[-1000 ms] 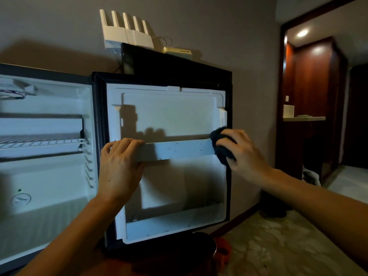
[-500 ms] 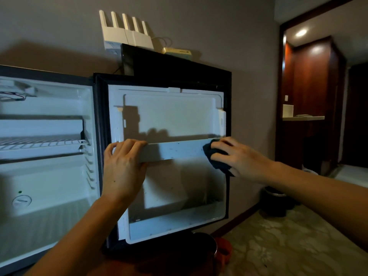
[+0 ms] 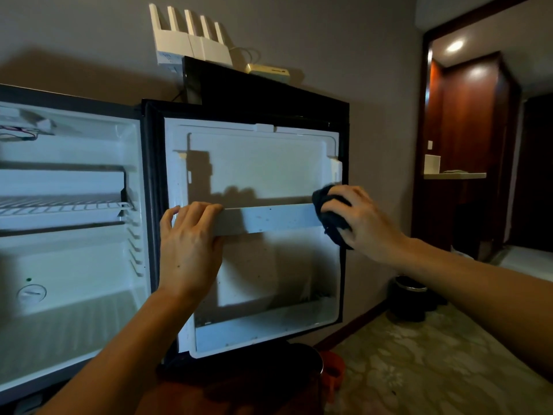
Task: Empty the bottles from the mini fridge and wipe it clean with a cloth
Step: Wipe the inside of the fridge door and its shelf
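Fridge door (image 3: pixel 254 163): cloth (image 3: pixel 327 215) under right hand (image 3: pixel 363 226)

white routers (image 3: pixel 191 40) on wall, black bin (image 3: pixel 411 298) on floor.

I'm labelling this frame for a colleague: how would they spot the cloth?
Find the open fridge door and follow its white rail rightward. The cloth is the dark wad the right hand presses there, the only dark thing on white plastic.

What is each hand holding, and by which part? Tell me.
The right hand grips a dark cloth, bunched under its fingers at the door rail's right end. The left hand grips that rail's left end, fingers curled over its top edge.
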`<state>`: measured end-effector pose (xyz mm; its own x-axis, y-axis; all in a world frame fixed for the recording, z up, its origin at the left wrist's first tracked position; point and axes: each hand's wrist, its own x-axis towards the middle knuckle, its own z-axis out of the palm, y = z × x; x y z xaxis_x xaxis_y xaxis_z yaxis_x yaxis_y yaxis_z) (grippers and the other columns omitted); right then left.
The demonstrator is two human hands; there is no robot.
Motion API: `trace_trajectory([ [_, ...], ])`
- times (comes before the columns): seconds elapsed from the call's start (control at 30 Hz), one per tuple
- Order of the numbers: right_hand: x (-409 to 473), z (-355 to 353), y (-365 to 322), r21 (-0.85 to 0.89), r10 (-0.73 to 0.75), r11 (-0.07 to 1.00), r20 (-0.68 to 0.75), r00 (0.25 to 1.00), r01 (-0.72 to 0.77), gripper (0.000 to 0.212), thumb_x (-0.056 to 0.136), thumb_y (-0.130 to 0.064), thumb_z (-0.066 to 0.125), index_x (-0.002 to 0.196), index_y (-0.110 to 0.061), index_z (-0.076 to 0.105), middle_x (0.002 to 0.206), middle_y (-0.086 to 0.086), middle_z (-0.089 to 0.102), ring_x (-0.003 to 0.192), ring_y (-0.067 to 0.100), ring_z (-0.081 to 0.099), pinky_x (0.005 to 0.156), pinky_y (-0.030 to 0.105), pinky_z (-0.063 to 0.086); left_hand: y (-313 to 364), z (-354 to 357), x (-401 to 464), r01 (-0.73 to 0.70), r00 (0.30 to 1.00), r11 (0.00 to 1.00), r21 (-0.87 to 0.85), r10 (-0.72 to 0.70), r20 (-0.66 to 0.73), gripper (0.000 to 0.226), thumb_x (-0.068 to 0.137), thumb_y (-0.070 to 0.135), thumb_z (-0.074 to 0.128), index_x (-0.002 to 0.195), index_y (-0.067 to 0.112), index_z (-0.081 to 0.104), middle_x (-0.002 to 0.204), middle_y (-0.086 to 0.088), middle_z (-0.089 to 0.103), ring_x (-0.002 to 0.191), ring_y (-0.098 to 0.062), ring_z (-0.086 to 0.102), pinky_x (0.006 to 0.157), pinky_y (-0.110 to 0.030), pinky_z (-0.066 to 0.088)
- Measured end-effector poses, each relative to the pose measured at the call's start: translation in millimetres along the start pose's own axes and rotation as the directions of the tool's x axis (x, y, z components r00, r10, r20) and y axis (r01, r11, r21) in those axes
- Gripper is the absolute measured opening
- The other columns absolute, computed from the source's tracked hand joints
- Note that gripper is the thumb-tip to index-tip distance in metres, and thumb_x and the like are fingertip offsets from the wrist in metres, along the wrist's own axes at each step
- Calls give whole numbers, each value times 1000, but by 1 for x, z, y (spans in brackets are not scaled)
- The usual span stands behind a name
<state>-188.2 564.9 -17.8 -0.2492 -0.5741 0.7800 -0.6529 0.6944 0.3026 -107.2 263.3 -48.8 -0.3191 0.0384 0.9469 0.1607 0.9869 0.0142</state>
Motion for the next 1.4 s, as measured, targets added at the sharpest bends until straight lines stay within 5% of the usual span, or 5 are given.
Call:
trace_trajectory([
  [0.2,-16,4,2,-102,-253,955,210,944,278,47,72,-14,79,116,-15,65,134,11,54,127,30,43,100,39,45,-1,1,0,-2,1000,1000,-4,2,-12,45,74,10,78,116,10,61,109,-10,61,104,-31,56,102,-54,37],
  [0.37,-3,6,-3,66,44,997,-28,999,-42,41,75,-6,77,113,-11,65,130,10,52,121,29,45,99,42,47,0,2,0,-2,1000,1000,-9,2,-21,46,74,10,78,116,10,61,109,-10,61,104,-31,56,103,-54,37],
  [0.53,-14,12,-3,-76,-277,951,222,935,299,49,68,-11,80,115,-15,65,134,11,54,127,28,42,100,39,46,-1,3,-2,1,1000,1000,-4,-1,-11,45,76,12,77,117,12,60,111,-8,60,105,-29,55,105,-53,35],
  [0.83,-4,18,-17,112,39,993,-136,990,-23,36,76,-4,70,112,-9,65,130,9,53,121,28,47,96,34,46,-1,3,-3,10,1000,1000,12,-10,8,46,76,14,76,119,13,59,113,-7,59,108,-27,54,106,-52,35],
  [1.4,7,13,-17,-14,-178,984,46,983,178,41,73,-6,78,112,-10,64,129,12,54,120,30,48,95,44,52,1,2,-3,10,1000,1000,-9,-10,0,46,76,14,76,118,13,59,113,-7,59,108,-28,55,106,-54,36],
])
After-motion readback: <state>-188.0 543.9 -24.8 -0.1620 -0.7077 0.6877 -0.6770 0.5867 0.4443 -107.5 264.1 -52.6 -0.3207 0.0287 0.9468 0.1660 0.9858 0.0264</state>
